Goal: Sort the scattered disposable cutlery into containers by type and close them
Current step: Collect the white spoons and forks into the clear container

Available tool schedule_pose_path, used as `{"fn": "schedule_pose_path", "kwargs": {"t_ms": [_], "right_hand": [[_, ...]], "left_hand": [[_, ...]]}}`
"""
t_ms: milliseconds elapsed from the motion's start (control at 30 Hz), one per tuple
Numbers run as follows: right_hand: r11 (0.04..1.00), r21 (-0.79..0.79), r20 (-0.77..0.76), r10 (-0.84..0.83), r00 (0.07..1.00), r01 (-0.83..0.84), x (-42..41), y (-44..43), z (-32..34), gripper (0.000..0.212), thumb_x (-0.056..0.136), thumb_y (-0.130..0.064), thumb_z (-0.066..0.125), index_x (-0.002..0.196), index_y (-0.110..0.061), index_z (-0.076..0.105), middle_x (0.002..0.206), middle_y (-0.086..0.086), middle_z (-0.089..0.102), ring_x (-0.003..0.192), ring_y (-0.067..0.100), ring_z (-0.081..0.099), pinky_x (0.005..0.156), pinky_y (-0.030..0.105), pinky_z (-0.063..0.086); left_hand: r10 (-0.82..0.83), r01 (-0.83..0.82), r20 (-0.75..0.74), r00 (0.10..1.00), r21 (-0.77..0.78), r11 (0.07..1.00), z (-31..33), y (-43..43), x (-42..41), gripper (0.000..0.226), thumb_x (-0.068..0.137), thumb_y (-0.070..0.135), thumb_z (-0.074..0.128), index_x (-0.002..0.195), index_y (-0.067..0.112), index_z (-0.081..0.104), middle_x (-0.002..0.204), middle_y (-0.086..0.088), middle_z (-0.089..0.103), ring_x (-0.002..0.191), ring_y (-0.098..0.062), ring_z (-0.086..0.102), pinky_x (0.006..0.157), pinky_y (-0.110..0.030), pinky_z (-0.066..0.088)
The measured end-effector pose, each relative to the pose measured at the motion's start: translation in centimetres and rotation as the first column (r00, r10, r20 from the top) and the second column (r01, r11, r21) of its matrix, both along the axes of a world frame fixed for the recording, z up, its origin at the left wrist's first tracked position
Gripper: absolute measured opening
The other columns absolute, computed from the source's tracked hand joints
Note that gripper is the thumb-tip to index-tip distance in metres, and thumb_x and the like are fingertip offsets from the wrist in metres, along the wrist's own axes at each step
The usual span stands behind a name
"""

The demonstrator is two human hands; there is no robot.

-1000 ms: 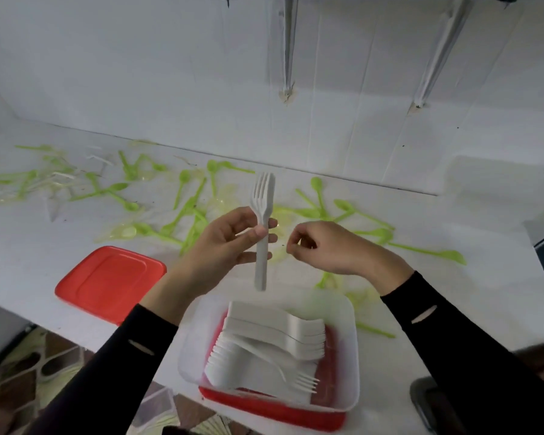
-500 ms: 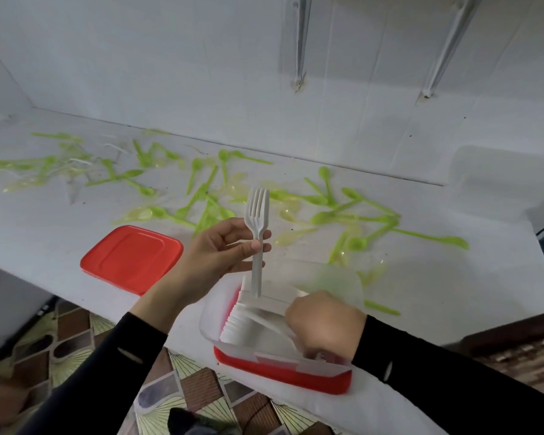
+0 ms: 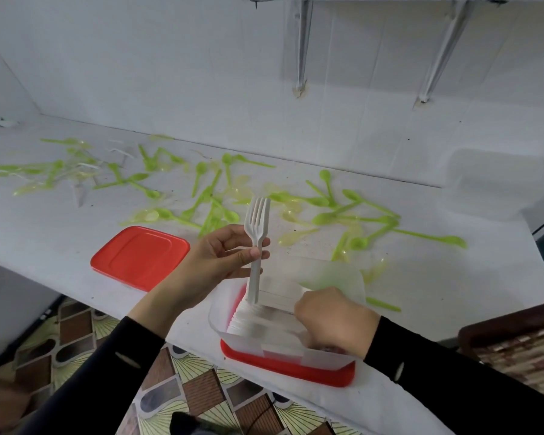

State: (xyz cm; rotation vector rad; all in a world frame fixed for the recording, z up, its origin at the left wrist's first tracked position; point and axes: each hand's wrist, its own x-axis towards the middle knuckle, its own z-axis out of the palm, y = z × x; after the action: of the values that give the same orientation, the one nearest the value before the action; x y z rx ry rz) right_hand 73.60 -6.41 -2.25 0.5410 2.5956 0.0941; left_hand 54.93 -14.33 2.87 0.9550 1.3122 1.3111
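My left hand (image 3: 220, 262) pinches a white plastic fork (image 3: 256, 243) upright by its handle, tines up, its lower end over the container. The clear plastic container (image 3: 343, 277) sits on a red lid (image 3: 283, 367) at the counter's front edge and holds a stack of white forks (image 3: 264, 321). My right hand (image 3: 336, 321) reaches into the container on the right side of the stack; its fingers are hidden behind the knuckles. Several green spoons (image 3: 352, 211) lie scattered across the counter behind.
A second red lid (image 3: 139, 257) lies flat on the counter to the left. Another clear container (image 3: 496, 183) stands at the back right by the wall. Pale yellow cutlery (image 3: 296, 237) lies among the green spoons. The counter edge drops to a patterned floor (image 3: 201, 390) below.
My right hand moved from beside the held fork down into the container onto the stack. The left hand with the fork lowered slightly toward the container.
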Motion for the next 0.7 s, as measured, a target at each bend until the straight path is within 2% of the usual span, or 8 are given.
{"fn": "schedule_pose_path", "kwargs": {"t_ms": [133, 233, 300, 367, 400, 500, 600, 700], "right_hand": [[0.999, -0.003, -0.008, 0.033, 0.999, -0.033, 0.13, 0.13, 1.08, 0.021, 0.083, -0.019, 0.068, 0.1, -0.006, 0.064, 0.104, 0.012, 0.064, 0.093, 0.03, 0.065, 0.049, 0.025, 0.03], [0.999, -0.035, -0.017, 0.036, 0.999, -0.037, 0.19, 0.01, 1.11, 0.02, 0.081, -0.016, 0.067, 0.099, -0.009, 0.063, 0.103, 0.01, 0.065, 0.093, 0.03, 0.064, 0.056, 0.027, 0.037], [0.998, -0.045, -0.025, 0.042, 0.999, -0.043, 0.13, -0.03, 0.79, 0.006, 0.081, -0.009, 0.062, 0.083, -0.009, 0.057, 0.086, 0.008, 0.058, 0.084, 0.03, 0.062, 0.058, 0.028, 0.04], [0.998, -0.043, -0.045, 0.044, 0.998, -0.045, 0.06, 0.0, 0.46, 0.027, 0.08, -0.003, 0.059, 0.064, -0.011, 0.039, 0.068, 0.005, 0.041, 0.074, 0.029, 0.055, 0.051, 0.023, 0.032], [0.998, -0.037, -0.036, 0.051, 0.998, -0.052, 0.07, 0.04, 0.28, 0.03, 0.081, -0.002, 0.059, 0.062, -0.011, 0.037, 0.068, 0.005, 0.041, 0.075, 0.03, 0.057, 0.049, 0.022, 0.028], [0.995, -0.016, -0.045, 0.095, 0.994, -0.096, 0.25, -0.36, 0.44, 0.005, 0.087, -0.005, 0.054, 0.084, -0.005, 0.057, 0.095, 0.015, 0.062, 0.09, 0.035, 0.065, 0.051, 0.027, 0.031], [0.996, -0.01, -0.059, 0.09, 0.994, -0.091, 0.09, -0.59, 0.52, 0.012, 0.088, -0.008, 0.054, 0.096, -0.001, 0.061, 0.104, 0.018, 0.063, 0.092, 0.036, 0.064, 0.061, 0.033, 0.036], [0.996, -0.024, -0.069, 0.083, 0.994, -0.085, 0.08, -0.64, 0.98, 0.013, 0.088, -0.008, 0.055, 0.097, -0.001, 0.06, 0.106, 0.018, 0.062, 0.092, 0.036, 0.064, 0.052, 0.028, 0.029]], "left_hand": [[0.015, -0.015, 0.002, 1.0, -0.004, 1.0, -0.13, -0.24, -0.07, 0.029, 0.08, 0.011, 0.068, 0.108, 0.009, 0.061, 0.116, -0.013, 0.07, 0.11, -0.028, 0.067, 0.083, -0.038, 0.058], [0.022, -0.022, 0.01, 1.0, -0.003, 1.0, -0.2, -0.25, 0.0, 0.026, 0.08, 0.011, 0.067, 0.105, 0.01, 0.062, 0.116, -0.013, 0.07, 0.11, -0.028, 0.067, 0.083, -0.038, 0.058], [0.017, -0.017, 0.007, 1.0, -0.004, 1.0, -0.21, -0.21, 0.09, 0.025, 0.08, 0.011, 0.067, 0.105, 0.01, 0.061, 0.117, -0.014, 0.07, 0.11, -0.029, 0.067, 0.083, -0.038, 0.058], [0.01, -0.01, 0.002, 1.0, -0.004, 1.0, -0.18, -0.13, 0.18, 0.026, 0.08, 0.011, 0.067, 0.106, 0.01, 0.061, 0.117, -0.014, 0.069, 0.11, -0.029, 0.067, 0.084, -0.039, 0.058], [0.008, -0.008, 0.001, 1.0, -0.005, 1.0, -0.2, -0.08, 0.19, 0.027, 0.08, 0.011, 0.067, 0.106, 0.009, 0.061, 0.117, -0.014, 0.069, 0.11, -0.029, 0.067, 0.085, -0.039, 0.058], [0.004, -0.004, 0.003, 1.0, -0.011, 1.0, -0.22, 0.12, 0.31, 0.029, 0.081, 0.012, 0.067, 0.109, 0.008, 0.06, 0.118, -0.013, 0.069, 0.111, -0.029, 0.066, 0.087, -0.042, 0.057], [-0.007, 0.007, 0.001, 1.0, -0.017, 1.0, -0.24, 0.35, 0.49, 0.032, 0.081, 0.013, 0.067, 0.112, 0.007, 0.059, 0.118, -0.013, 0.069, 0.111, -0.028, 0.066, 0.089, -0.044, 0.056], [-0.013, 0.013, 0.001, 1.0, -0.023, 1.0, -0.21, 0.57, 0.67, 0.033, 0.081, 0.013, 0.067, 0.112, 0.006, 0.058, 0.118, -0.013, 0.069, 0.111, -0.028, 0.066, 0.091, -0.045, 0.056]]}}
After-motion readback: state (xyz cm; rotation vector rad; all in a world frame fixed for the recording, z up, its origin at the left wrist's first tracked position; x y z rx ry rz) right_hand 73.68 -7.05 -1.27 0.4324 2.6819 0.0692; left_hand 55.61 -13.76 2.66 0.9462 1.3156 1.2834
